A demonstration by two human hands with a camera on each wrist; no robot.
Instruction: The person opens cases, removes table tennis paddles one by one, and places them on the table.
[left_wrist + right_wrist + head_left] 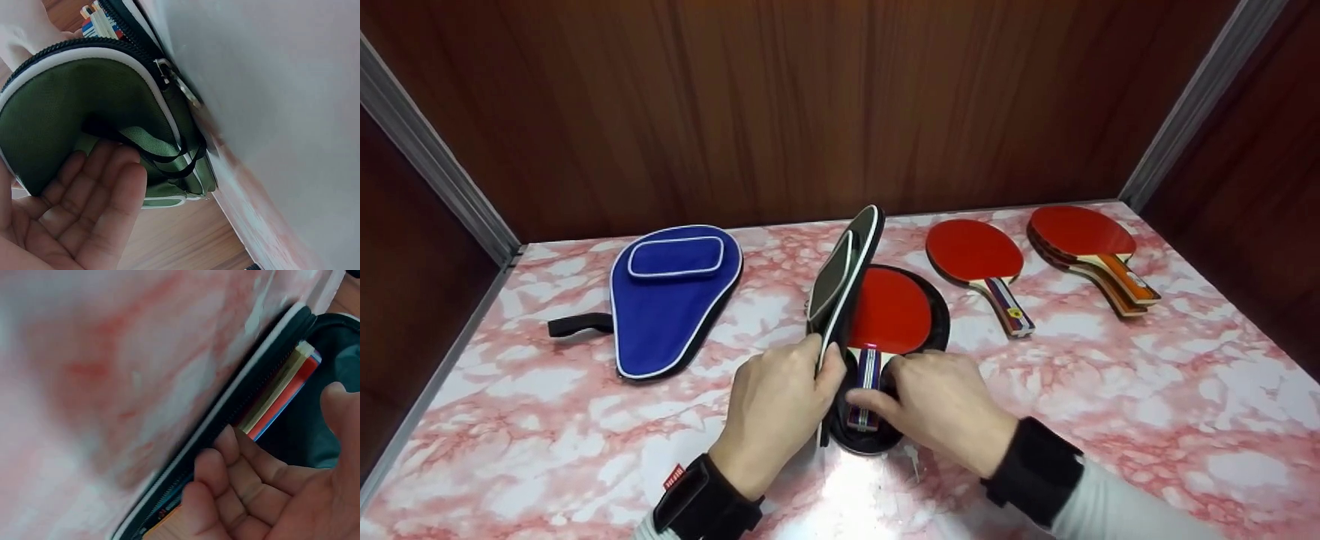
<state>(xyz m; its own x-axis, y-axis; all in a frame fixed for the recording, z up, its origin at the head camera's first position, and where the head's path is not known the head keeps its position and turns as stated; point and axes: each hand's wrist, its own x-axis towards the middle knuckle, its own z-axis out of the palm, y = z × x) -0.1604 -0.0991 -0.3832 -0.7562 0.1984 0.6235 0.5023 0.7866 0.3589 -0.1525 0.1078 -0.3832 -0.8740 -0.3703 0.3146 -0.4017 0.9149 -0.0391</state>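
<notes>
A dark green paddle case lies open at the table's middle, its lid raised on edge. Inside rests a red-faced paddle with a striped handle. My left hand holds the lid near its narrow end, thumb at the white-piped edge and fingers flat against the outer fabric. My right hand curls over the handle at the case's zipper rim, its index finger lying across the handle's end.
A closed blue case with a black strap lies at the left. One red paddle and a stack of paddles lie at the back right. Wooden walls enclose the pink marble table on three sides.
</notes>
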